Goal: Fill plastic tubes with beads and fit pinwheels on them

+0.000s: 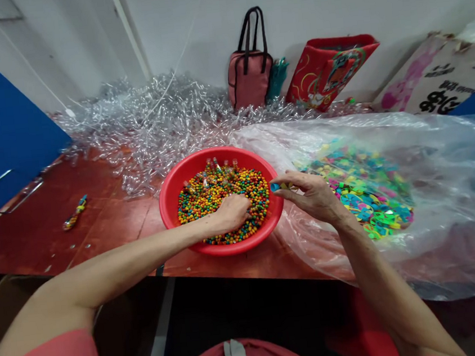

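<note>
Around the left fingers (241, 214), colored beads (242, 186) fill a red basin (167, 202).

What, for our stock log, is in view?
Plastic basin: one, red, centre
Beads: hundreds, mixed colours, in basin
Vials: several, clear, among beads
Filled vial: one, mixed colours, left
Plastic tangle: one, clear, behind basin
Plastic sheet: one, clear, right
Small pieces: many, mixed colours, on sheet
Handbag: one, pink, by wall
Printed bag: one, red, by wall
Sack: one, white, far right
Cabinet: one, blue, left
Left hand: one, in beads
Right hand: one, holding blue piece
</note>
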Motion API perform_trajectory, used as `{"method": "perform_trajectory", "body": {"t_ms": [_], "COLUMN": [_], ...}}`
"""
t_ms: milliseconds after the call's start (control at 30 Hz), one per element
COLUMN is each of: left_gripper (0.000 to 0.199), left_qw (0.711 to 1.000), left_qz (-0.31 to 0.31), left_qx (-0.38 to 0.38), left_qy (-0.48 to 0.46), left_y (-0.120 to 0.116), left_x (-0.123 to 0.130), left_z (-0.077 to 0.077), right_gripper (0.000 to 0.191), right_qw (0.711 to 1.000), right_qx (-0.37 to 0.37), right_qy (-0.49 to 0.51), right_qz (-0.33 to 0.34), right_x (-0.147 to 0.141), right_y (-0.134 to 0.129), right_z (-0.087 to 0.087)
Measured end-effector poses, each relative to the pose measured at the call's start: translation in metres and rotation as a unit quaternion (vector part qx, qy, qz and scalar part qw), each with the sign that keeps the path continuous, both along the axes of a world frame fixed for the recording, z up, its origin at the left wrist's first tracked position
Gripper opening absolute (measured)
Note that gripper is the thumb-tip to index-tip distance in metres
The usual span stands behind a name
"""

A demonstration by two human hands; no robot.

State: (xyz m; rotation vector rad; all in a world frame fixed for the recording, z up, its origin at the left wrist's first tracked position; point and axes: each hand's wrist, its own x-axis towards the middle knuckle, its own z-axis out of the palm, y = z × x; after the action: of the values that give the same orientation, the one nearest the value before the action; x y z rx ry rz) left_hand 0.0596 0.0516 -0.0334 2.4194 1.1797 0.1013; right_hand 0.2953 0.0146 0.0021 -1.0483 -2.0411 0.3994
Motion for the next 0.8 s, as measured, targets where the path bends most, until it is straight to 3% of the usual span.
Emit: {"method": "perform_trajectory", "body": {"t_ms": [100, 167, 267, 333, 533, 800], "left_gripper": [0.016, 0.020, 0.014, 0.019, 0.023, 0.033], "left_qw": [0.994, 0.971, 0.880, 0.847, 0.864, 0.877], "left_qz": [0.065, 0.094, 0.128, 0.118, 0.062, 0.013], "left_qx": [-0.062, -0.157, -0.310, -0.336, -0.303, -0.303], "left_qy": [-0.063, -0.154, -0.337, -0.395, -0.397, -0.373], "left_y": [0.017, 0.025, 0.026, 0.020, -0.010, -0.030], "left_x": [0.018, 0.022, 0.012, -0.003, -0.042, -0.060], "left_z": [0.001, 0.003, 0.008, 0.015, 0.037, 0.029], "right_gripper": [0.021, 0.020, 0.020, 0.020, 0.020, 0.017], "right_qw": [1.000, 1.000, 1.000, 1.000, 0.999, 0.987], "right_qx": [0.003, -0.003, -0.020, -0.028, -0.013, 0.000], "right_qy": [0.001, 0.000, -0.003, 0.000, 0.000, -0.068], "right_qz": [0.001, 0.002, -0.003, -0.003, 0.037, 0.144], "right_x": [0.000, 0.000, 0.000, -0.002, -0.022, -0.047], "right_y": [-0.001, -0.002, -0.002, 0.001, 0.015, 0.016], "right_z": [-0.002, -0.003, -0.002, -0.002, 0.002, 0.027]}}
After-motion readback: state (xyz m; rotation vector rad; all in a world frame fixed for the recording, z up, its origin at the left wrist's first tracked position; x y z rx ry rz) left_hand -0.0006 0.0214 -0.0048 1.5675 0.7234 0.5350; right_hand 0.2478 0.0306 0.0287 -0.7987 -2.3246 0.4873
